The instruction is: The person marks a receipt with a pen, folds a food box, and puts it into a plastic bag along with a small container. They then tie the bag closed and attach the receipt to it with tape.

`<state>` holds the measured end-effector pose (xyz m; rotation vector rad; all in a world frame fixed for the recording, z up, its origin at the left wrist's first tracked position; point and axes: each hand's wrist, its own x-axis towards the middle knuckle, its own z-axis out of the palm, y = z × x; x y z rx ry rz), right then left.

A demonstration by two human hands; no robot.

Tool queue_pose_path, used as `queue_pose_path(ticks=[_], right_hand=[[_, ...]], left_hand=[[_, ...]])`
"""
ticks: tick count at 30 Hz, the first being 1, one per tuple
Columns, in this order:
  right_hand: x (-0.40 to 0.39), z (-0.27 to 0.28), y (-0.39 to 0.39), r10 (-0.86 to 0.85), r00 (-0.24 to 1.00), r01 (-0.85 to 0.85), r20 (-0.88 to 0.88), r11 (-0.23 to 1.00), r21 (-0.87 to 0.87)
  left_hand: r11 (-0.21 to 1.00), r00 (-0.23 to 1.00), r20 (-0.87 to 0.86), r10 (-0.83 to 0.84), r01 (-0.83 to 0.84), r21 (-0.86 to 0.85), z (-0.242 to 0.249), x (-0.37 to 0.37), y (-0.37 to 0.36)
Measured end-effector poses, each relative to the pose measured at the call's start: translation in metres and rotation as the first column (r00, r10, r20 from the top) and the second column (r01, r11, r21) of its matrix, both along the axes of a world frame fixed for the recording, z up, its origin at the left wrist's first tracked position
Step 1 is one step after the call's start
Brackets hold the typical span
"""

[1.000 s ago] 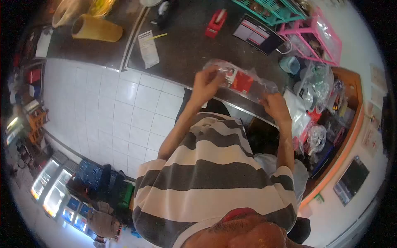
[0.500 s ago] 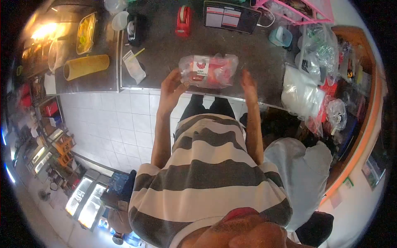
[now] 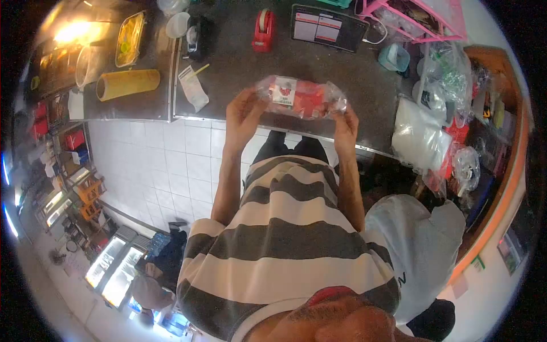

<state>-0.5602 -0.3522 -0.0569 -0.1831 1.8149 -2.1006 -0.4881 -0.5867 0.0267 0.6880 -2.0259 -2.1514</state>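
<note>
A clear plastic bag (image 3: 310, 101) with red contents and a white label bearing a red mark is at the front of the dark counter. My left hand (image 3: 244, 111) grips its left end, with the thumb toward the label side. At the opposite end, my right hand (image 3: 345, 121) pinches the crinkled plastic between thumb and fingers. The bag stretches sideways between both hands, near the counter's front edge. What is inside the red part cannot be made out.
Behind the bag stand a red tape dispenser (image 3: 263, 31) and a tablet (image 3: 329, 28). A paper slip (image 3: 192, 91) lies to the left, beyond it a yellow roll (image 3: 128, 84). Plastic bags (image 3: 419, 134) cover the right side, near a blue cup (image 3: 394, 58). Another person (image 3: 152, 290) is at lower left.
My right hand was apart from the bag and now holds its right end. My left hand has closed further onto the left end. The view has shifted slightly.
</note>
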Motion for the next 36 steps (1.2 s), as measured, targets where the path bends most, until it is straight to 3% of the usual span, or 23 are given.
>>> queue_pose_path(ticks=[2,3,4,6,8,9,11,12,13,15,18,19,20,21,23,25,26,27,29,32,33,35,36], right_hand=[[-0.003,0.029,-0.020,0.101,0.988,-0.074,0.120,0.974,-0.215],[0.000,0.037,-0.041,0.106,0.988,-0.079,0.115,0.974,-0.212],[0.004,0.043,-0.061,0.157,0.982,-0.157,-0.106,0.988,0.009],[0.005,0.047,-0.069,0.239,0.923,-0.167,-0.302,0.955,0.246],[-0.005,0.051,-0.066,0.248,0.920,-0.088,-0.305,0.887,0.453],[-0.011,0.054,-0.064,0.249,0.917,-0.056,-0.311,0.853,0.519],[-0.006,0.068,-0.053,0.292,0.946,-0.147,-0.144,0.778,0.611],[0.004,0.060,-0.058,0.388,0.872,-0.102,-0.297,0.739,0.665],[0.013,0.064,-0.068,0.389,0.871,-0.097,-0.300,0.735,0.671],[0.034,0.073,-0.085,0.569,0.743,-0.038,-0.353,0.562,0.826],[0.052,0.054,-0.079,0.623,0.716,0.016,-0.316,0.438,0.899],[0.043,0.054,-0.070,0.629,0.711,0.017,-0.315,0.433,0.901],[0.031,0.055,-0.049,0.634,0.730,-0.158,-0.257,0.522,0.838],[0.018,0.058,-0.027,0.642,0.741,-0.321,-0.197,0.596,0.736],[-0.020,0.069,0.006,0.439,0.884,-0.459,0.161,0.754,0.470],[-0.048,0.048,0.026,0.265,0.961,-0.141,-0.077,0.710,0.690],[-0.055,0.026,0.023,0.263,0.962,-0.140,-0.076,0.712,0.688],[-0.061,-0.003,0.018,0.419,0.866,-0.107,-0.272,0.687,0.719],[-0.057,-0.048,0.002,0.541,0.714,-0.049,-0.444,0.671,0.740],[-0.043,-0.092,-0.016,0.508,0.746,-0.009,-0.430,0.653,0.757],[-0.047,-0.101,-0.014,0.473,0.802,-0.083,-0.364,0.692,0.717],[-0.046,-0.097,-0.013,0.432,0.854,-0.147,-0.290,0.735,0.662],[-0.048,-0.077,-0.016,0.289,0.933,-0.114,-0.215,0.803,0.585]], left_hand=[[1.000,1.000,-0.012,0.004,-0.005,-0.027,-0.006,-0.004,0.008],[0.971,0.993,-0.068,-0.091,0.073,-0.229,-0.011,-0.007,0.014],[0.895,0.975,-0.102,-0.196,0.135,-0.425,-0.014,-0.009,0.016],[0.868,0.962,-0.143,-0.232,0.138,-0.477,-0.009,-0.008,0.018],[0.775,0.917,-0.233,-0.324,0.117,-0.621,-0.019,-0.008,-0.002],[0.733,0.936,-0.163,-0.312,0.128,-0.669,-0.023,-0.003,-0.018],[0.689,0.969,-0.141,-0.202,0.038,-0.724,-0.057,-0.009,-0.008],[0.674,0.977,-0.137,-0.165,0.011,-0.739,-0.077,-0.012,-0.001],[0.466,0.939,-0.022,-0.344,0.151,-0.872,-0.101,-0.020,0.014],[0.212,0.867,0.121,-0.483,0.250,-0.945,-0.154,-0.044,0.037],[0.308,0.841,-0.124,-0.527,0.053,-0.950,-0.216,-0.063,0.054],[0.503,0.809,-0.188,-0.558,0.149,-0.852,-0.223,-0.062,0.055],[0.662,0.779,-0.256,-0.573,0.254,-0.705,-0.230,-0.059,0.056],[0.665,0.780,-0.257,-0.571,0.256,-0.702,-0.229,-0.060,0.058],[0.574,0.801,-0.201,-0.564,0.206,-0.792,-0.225,-0.063,0.063],[0.647,0.818,-0.240,-0.522,0.196,-0.737,-0.233,-0.068,0.063],[0.713,0.833,-0.274,-0.480,0.188,-0.676,-0.238,-0.069,0.064],[0.707,0.830,-0.272,-0.487,0.192,-0.680,-0.240,-0.067,0.065],[0.781,0.931,-0.160,-0.327,0.172,-0.600,-0.241,-0.064,0.070],[0.807,0.943,-0.122,-0.310,0.194,-0.557,-0.235,-0.066,0.064],[0.804,0.940,-0.119,-0.319,0.202,-0.559,-0.211,-0.071,0.063],[0.910,0.949,0.187,-0.256,0.301,-0.285,-0.143,-0.077,0.061],[0.908,0.948,0.185,-0.259,0.304,-0.288,-0.140,-0.072,0.057]])
